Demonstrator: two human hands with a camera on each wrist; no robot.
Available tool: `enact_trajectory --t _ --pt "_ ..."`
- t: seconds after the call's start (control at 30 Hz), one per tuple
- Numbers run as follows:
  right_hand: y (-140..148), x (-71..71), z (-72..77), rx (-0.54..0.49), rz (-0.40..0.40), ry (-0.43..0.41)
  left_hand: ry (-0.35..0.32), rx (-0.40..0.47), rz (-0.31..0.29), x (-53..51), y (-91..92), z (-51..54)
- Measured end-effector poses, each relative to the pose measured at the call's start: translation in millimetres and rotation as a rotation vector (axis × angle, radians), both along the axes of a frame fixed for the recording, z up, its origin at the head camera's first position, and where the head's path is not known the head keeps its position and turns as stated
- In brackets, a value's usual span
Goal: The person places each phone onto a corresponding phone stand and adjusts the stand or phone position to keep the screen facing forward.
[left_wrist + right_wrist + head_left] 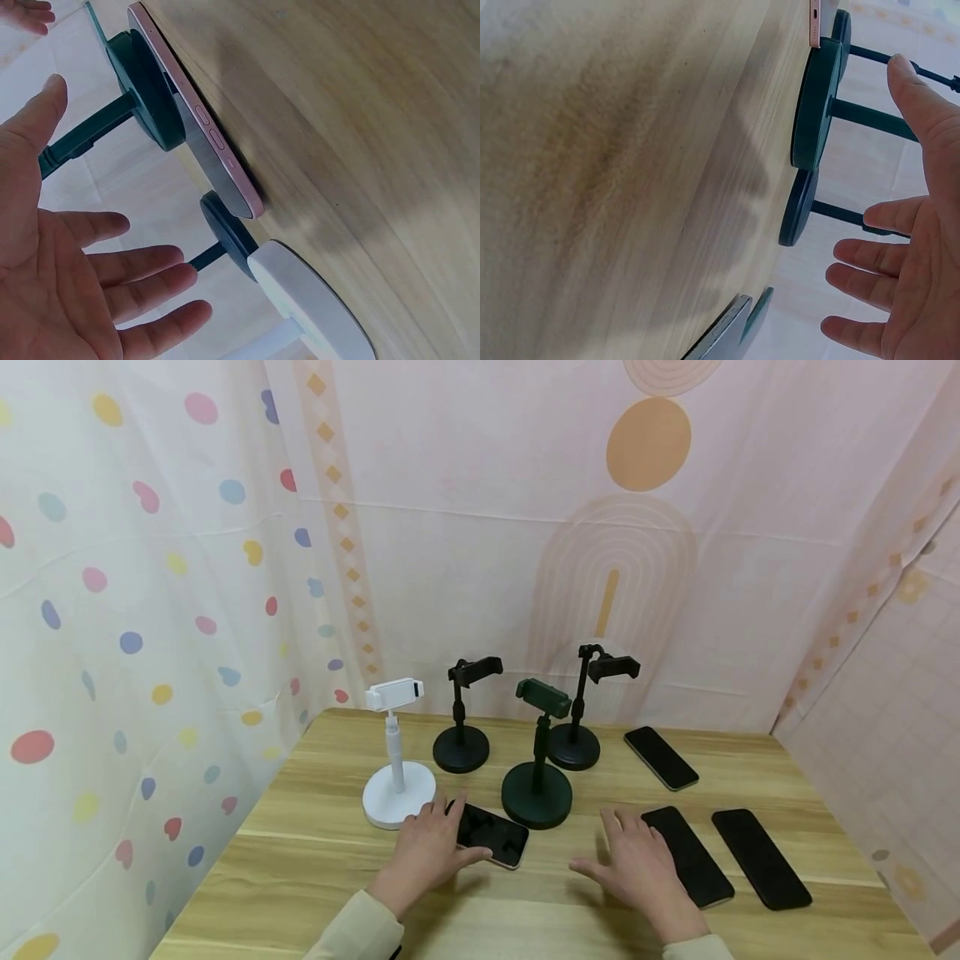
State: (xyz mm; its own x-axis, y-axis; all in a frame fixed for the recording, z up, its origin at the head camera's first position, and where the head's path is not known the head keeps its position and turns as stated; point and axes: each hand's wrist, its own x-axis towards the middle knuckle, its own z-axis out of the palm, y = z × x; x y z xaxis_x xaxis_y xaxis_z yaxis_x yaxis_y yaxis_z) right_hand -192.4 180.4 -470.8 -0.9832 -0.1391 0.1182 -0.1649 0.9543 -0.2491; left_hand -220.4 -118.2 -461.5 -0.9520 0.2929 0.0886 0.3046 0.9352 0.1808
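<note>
My left hand (426, 853) hovers with spread fingers over the left end of a black-screened phone (495, 837). In the left wrist view that phone shows a pink side edge (206, 120), and a gap separates it from the fingers. A white phone stand (399, 795) stands just beyond this hand, and a dark green phone stand (537, 797) is behind the phone. My right hand (637, 864), fingers extended and holding nothing, is held above the wood beside a second dark phone (693, 864). Part of that phone is hidden by the hand.
Two black phone stands (461, 750) (573, 748) are at the back of the wooden table (300, 852). Another dark phone (761, 860) lies at the right, and one more phone (662, 758) lies farther back. Patterned curtains (450, 560) hang behind and at both sides.
</note>
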Motion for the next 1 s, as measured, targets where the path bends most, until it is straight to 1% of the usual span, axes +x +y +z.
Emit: enact_trajectory --t 0.2,0.33,0.53,0.73,0.9,1.0 --pt "-1.0 0.2 -0.3 0.008 -0.001 -0.005 -0.011 0.016 -0.002 -3.6 3.7 4.4" --pt "-2.4 0.3 0.7 0.006 -0.005 -0.017 -0.009 0.025 -0.009 -8.2 8.5 10.5" --pt "-3.7 1.2 2.9 0.018 -0.003 -0.016 0.039 0.007 -0.045 -16.0 16.6 23.6" --pt "-5.5 1.3 4.3 0.016 -0.001 -0.026 0.045 0.029 -0.077 -23.7 24.7 37.7" --pt "-4.9 1.2 7.1 0.046 0.016 -0.032 0.059 0.044 -0.082 -28.3 29.9 50.8" --pt "-4.4 1.4 8.6 0.067 0.026 -0.041 0.058 0.052 -0.085 -31.1 32.0 56.8"
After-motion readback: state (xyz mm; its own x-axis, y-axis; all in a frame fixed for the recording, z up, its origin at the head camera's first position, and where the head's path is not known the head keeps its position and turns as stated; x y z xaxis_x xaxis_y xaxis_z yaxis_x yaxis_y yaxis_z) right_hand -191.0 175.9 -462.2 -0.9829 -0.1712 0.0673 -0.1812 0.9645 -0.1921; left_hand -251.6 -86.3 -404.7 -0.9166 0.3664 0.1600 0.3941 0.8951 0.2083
